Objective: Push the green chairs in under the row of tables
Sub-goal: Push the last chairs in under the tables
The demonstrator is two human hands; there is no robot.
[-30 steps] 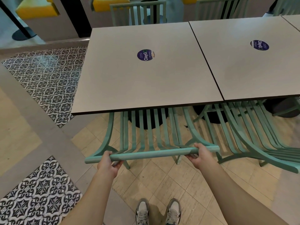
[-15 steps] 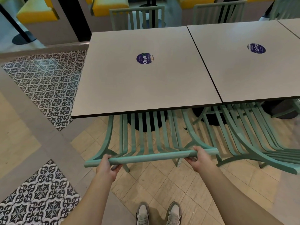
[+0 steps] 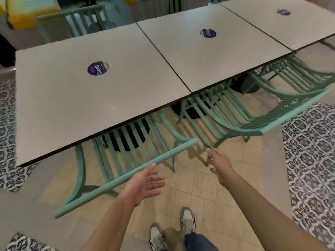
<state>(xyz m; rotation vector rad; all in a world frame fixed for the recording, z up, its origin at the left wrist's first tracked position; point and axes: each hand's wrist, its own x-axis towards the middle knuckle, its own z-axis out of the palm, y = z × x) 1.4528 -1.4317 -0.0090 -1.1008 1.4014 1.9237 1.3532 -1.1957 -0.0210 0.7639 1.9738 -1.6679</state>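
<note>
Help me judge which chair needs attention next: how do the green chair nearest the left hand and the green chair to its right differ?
The near chair sits at the first table, its top rail close by the open left hand; the right chair sits at the second table, beyond the open right hand. The right chair's top rail appears farther from its table's edge. Both are green, slatted, and partly under the tables, and neither is held.

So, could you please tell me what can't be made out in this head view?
- Seat fronts of both near green chairs: hidden under the tables.
- Sticker on the far table: too blurred to read.
- Chair behind the tables: mostly hidden by the tabletop.
- Left hand, right hand: motion-blurred.
</note>
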